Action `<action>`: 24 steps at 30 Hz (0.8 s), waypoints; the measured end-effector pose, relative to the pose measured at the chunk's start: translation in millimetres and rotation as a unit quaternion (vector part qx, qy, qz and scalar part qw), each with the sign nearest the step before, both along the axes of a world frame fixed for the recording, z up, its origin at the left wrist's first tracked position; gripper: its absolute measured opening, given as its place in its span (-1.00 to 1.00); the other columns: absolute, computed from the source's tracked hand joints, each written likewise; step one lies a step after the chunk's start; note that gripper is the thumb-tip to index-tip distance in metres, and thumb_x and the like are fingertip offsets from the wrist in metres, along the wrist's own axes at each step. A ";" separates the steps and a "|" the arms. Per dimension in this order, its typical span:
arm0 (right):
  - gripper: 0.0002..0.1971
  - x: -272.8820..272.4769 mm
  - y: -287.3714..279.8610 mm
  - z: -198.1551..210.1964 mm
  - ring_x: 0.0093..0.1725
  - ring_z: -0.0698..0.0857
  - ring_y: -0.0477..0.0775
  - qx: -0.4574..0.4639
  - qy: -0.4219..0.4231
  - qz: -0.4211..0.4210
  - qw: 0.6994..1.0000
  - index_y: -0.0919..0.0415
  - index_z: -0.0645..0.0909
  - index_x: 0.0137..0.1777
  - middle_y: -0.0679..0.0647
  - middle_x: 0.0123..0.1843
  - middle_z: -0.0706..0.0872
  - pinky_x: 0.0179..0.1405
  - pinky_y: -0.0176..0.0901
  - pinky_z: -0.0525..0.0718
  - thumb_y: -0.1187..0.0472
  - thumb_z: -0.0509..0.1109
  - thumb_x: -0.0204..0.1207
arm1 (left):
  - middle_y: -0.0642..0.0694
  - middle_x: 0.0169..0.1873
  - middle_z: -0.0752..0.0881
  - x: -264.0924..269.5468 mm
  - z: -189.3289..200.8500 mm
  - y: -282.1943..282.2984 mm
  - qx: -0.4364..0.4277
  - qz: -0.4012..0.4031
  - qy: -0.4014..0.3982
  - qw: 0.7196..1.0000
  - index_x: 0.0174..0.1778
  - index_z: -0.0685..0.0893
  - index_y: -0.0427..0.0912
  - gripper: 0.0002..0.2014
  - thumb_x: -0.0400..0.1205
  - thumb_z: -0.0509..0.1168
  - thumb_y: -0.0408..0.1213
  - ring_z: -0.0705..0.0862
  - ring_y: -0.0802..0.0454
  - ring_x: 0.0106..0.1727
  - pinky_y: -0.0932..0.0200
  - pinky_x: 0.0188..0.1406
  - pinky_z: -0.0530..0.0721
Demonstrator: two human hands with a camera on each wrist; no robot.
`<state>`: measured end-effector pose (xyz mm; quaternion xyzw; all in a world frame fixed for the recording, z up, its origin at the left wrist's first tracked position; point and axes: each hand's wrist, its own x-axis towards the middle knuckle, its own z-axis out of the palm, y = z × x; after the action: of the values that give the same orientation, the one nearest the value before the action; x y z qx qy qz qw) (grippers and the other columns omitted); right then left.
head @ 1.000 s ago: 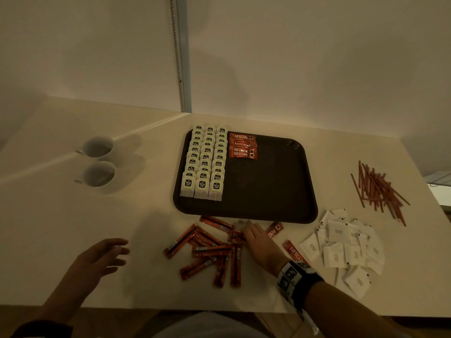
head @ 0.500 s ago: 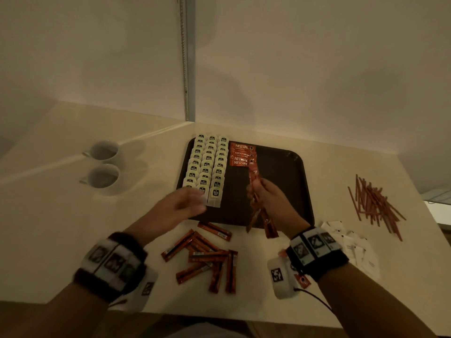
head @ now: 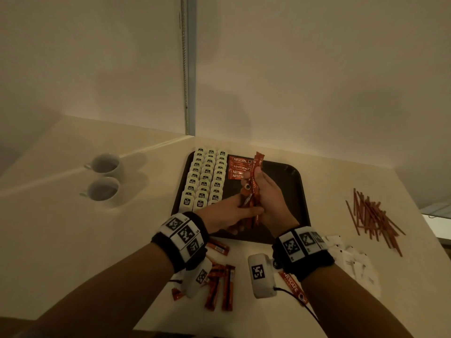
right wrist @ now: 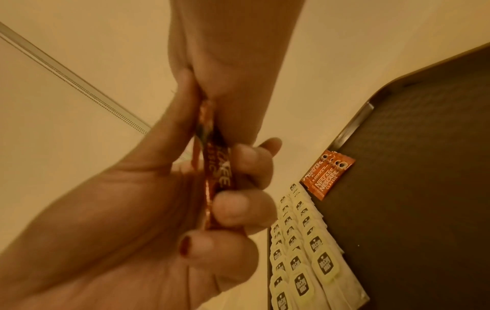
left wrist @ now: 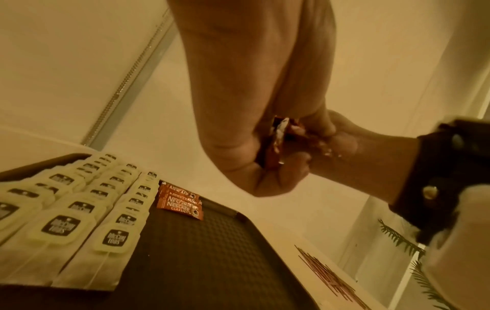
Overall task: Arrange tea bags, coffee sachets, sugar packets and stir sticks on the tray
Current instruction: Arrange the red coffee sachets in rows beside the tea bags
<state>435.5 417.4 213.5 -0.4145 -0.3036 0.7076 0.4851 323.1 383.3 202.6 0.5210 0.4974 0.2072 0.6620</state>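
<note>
Both hands clamped on a small bunch of coffee sachets above the tray

In the middle of the head view your right hand (head: 269, 201) curls round a bunch of coffee sachets (head: 253, 189), standing nearly upright over the tray (head: 292, 191), while your left hand (head: 229, 213) pinches their lower ends; the hands are together. These sachets look light, thin and glossy, so judge them slippery and apt to fan out: hold them across the middle, not by the crimped tips. Four already lie flat at the tray's top centre (head: 238, 168), just beside the rows of tea bags (head: 206, 179). More sachets (head: 220, 281) wait on the worktop (head: 73, 240) at lower centre, sugar packets (head: 356, 264) at lower right, stir sticks (head: 373, 215) at right.
</note>
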 end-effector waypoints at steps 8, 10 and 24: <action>-0.78 -1.1 10.9 -0.8 -0.36 0.59 -0.06 -0.032 0.058 -0.009 0.998 0.26 0.55 0.01 0.07 -0.27 0.61 -0.28 -0.20 0.59 0.13 0.16 0.68 | -0.15 -0.07 0.73 -15.6 -8.2 5.6 -0.069 -0.017 -0.076 0.995 0.03 0.60 -0.25 -0.87 0.70 0.15 -0.45 0.74 -0.03 -0.03 0.03 0.23 0.65; -0.78 1.4 19.1 0.0 -0.37 0.56 -0.06 -0.041 0.089 -0.021 0.995 0.26 0.54 0.01 0.06 -0.28 0.61 -0.29 -0.18 0.60 0.11 0.17 0.66 | -0.16 -0.12 0.68 -24.3 -13.5 5.8 -0.099 0.032 -0.106 0.989 -0.03 0.59 -0.25 -0.84 0.67 0.13 -0.53 0.71 -0.02 -0.12 0.14 -0.01 0.69; -0.81 -19.7 30.6 6.5 -0.49 0.50 -0.11 -0.032 -0.005 0.169 0.985 0.20 0.39 0.22 0.05 -0.32 0.64 -0.61 -0.39 0.40 0.20 0.19 0.65 | -0.06 -0.19 0.76 -42.9 -16.6 48.7 -0.009 0.242 -0.245 0.939 0.28 0.65 -0.20 -0.58 0.54 0.35 -0.09 0.70 0.14 -0.30 0.24 -0.21 0.67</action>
<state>415.8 447.9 220.0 -0.3761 -0.3490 0.7866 0.3435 280.2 432.0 186.1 0.3120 0.4329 0.4780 0.6977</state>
